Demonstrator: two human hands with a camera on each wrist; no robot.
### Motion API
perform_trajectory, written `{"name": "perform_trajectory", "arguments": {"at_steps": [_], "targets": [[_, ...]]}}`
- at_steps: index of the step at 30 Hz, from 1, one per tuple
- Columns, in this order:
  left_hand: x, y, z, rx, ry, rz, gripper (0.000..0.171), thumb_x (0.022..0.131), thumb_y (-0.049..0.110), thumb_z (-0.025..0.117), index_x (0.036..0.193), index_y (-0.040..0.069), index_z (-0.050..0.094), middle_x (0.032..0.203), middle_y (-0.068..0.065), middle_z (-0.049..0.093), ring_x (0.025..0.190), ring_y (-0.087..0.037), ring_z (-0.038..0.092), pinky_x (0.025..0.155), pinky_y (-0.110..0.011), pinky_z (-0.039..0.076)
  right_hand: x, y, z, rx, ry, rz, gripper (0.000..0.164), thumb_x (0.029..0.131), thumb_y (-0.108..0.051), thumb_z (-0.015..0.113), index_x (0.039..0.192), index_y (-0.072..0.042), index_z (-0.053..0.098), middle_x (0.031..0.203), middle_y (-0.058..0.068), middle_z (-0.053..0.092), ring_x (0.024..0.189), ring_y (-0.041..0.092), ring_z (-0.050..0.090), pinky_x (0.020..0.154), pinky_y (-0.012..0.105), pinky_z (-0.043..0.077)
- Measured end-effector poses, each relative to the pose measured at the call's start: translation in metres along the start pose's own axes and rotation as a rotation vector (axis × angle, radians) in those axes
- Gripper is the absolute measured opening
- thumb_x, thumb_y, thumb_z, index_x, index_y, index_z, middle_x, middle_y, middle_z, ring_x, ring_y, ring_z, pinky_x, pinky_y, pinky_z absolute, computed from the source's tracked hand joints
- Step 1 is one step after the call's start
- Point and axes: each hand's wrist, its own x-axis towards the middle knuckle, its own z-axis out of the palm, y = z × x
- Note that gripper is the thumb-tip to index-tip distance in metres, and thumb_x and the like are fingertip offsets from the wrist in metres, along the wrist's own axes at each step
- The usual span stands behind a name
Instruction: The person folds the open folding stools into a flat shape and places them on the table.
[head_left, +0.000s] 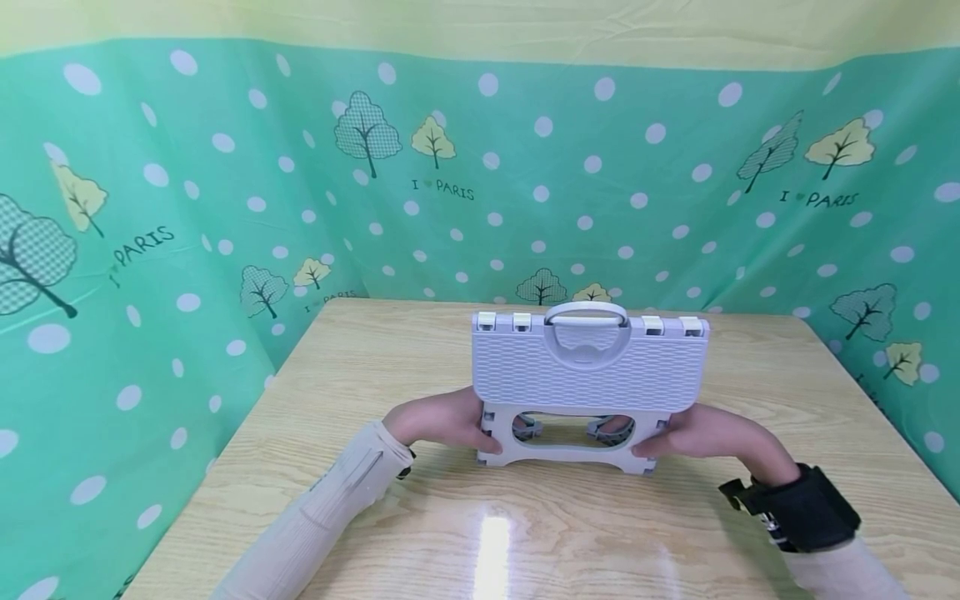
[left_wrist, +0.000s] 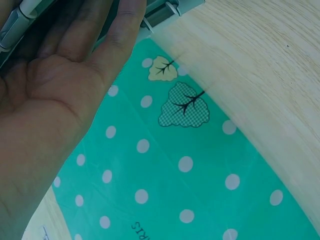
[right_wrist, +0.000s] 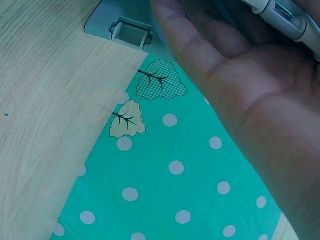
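A pale lilac folding step stool [head_left: 517, 371] stands on the table in the head view, its textured top panel tilted toward me. An arched carry handle [head_left: 585, 307] rises at its upper edge. Below the panel, a leg frame [head_left: 564, 452] with a wide cut-out is swung out. My left hand [head_left: 444, 418] grips the left side of that frame, thumb in front and fingers behind. On the opposite side my right hand [head_left: 712, 432] holds it the same way. Each wrist view shows a palm against the stool's side, with the fingertips hidden.
The light wood-grain table [head_left: 375, 350] extends around the stool. Behind and to both sides hangs a green curtain [head_left: 450, 250] with white dots and tree prints. A bright light reflection lies on the tabletop in front. A black strap [head_left: 806, 510] circles the right wrist.
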Motion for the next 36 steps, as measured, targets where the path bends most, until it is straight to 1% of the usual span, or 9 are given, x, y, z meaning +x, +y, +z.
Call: {"name": "perform_trajectory", "arguments": {"at_steps": [7, 10, 19, 27, 30, 33, 36], "targets": [[-0.0001, -0.0014, 0.0002, 0.002, -0.008, 0.011, 0.094, 0.084, 0.005, 0.078, 0.155, 0.023, 0.019, 0.137, -0.007, 0.054, 0.113, -0.012, 0.059, 0.09, -0.027, 0.051, 0.0, 0.0013, 0.0002, 0.003, 0.017, -0.001, 0.075, 0.081, -0.011, 0.08, 0.139, 0.006, 0.035, 0.131, 0.025, 0.048, 0.114, 0.038, 0.053, 0.088, 0.028, 0.047], [-0.0001, -0.0014, 0.0001, 0.007, -0.006, 0.014, 0.093, 0.084, 0.004, 0.078, 0.155, 0.023, 0.02, 0.137, -0.008, 0.054, 0.113, -0.012, 0.059, 0.09, -0.027, 0.051, 0.0002, 0.0014, 0.0001, 0.014, 0.012, -0.002, 0.074, 0.082, -0.01, 0.08, 0.139, 0.006, 0.036, 0.131, 0.025, 0.049, 0.114, 0.038, 0.053, 0.087, 0.028, 0.048], [-0.0006, 0.0018, 0.0, -0.001, -0.009, -0.013, 0.091, 0.084, 0.004, 0.078, 0.154, 0.021, 0.022, 0.137, -0.008, 0.055, 0.114, -0.012, 0.059, 0.091, -0.026, 0.05, 0.0004, 0.0018, 0.0001, 0.03, 0.008, -0.009, 0.069, 0.082, -0.008, 0.079, 0.135, 0.006, 0.039, 0.128, 0.025, 0.051, 0.112, 0.038, 0.055, 0.085, 0.028, 0.049], [-0.0013, 0.0045, -0.0004, -0.008, -0.009, -0.018, 0.089, 0.084, 0.003, 0.077, 0.153, 0.019, 0.023, 0.135, -0.006, 0.056, 0.111, -0.011, 0.06, 0.089, -0.026, 0.051, 0.0006, 0.003, -0.0002, 0.01, -0.005, -0.001, 0.064, 0.084, -0.011, 0.078, 0.136, 0.003, 0.043, 0.129, 0.021, 0.052, 0.111, 0.025, 0.056, 0.087, 0.028, 0.048], [-0.0014, 0.0049, -0.0005, -0.006, -0.008, -0.022, 0.089, 0.084, 0.003, 0.078, 0.152, 0.019, 0.024, 0.135, -0.006, 0.056, 0.111, -0.011, 0.06, 0.089, -0.025, 0.051, 0.0007, 0.0034, 0.0, 0.016, 0.0, 0.008, 0.066, 0.083, -0.011, 0.079, 0.136, 0.003, 0.042, 0.13, 0.022, 0.051, 0.112, 0.029, 0.055, 0.087, 0.028, 0.048], [-0.0014, 0.0051, -0.0005, -0.003, -0.008, -0.027, 0.087, 0.084, 0.004, 0.078, 0.152, 0.018, 0.024, 0.135, -0.006, 0.056, 0.111, -0.011, 0.06, 0.089, -0.025, 0.051, 0.0009, 0.0037, 0.0002, 0.018, 0.011, 0.018, 0.072, 0.081, -0.011, 0.08, 0.137, 0.005, 0.037, 0.13, 0.024, 0.05, 0.113, 0.035, 0.055, 0.086, 0.028, 0.048], [-0.0014, 0.0049, -0.0005, -0.005, -0.009, -0.031, 0.087, 0.084, 0.004, 0.078, 0.152, 0.018, 0.024, 0.135, -0.006, 0.056, 0.111, -0.011, 0.06, 0.089, -0.025, 0.051, 0.0009, 0.0038, 0.0004, 0.014, 0.013, 0.018, 0.073, 0.081, -0.011, 0.08, 0.138, 0.005, 0.036, 0.13, 0.024, 0.049, 0.114, 0.037, 0.054, 0.087, 0.028, 0.048]]}}
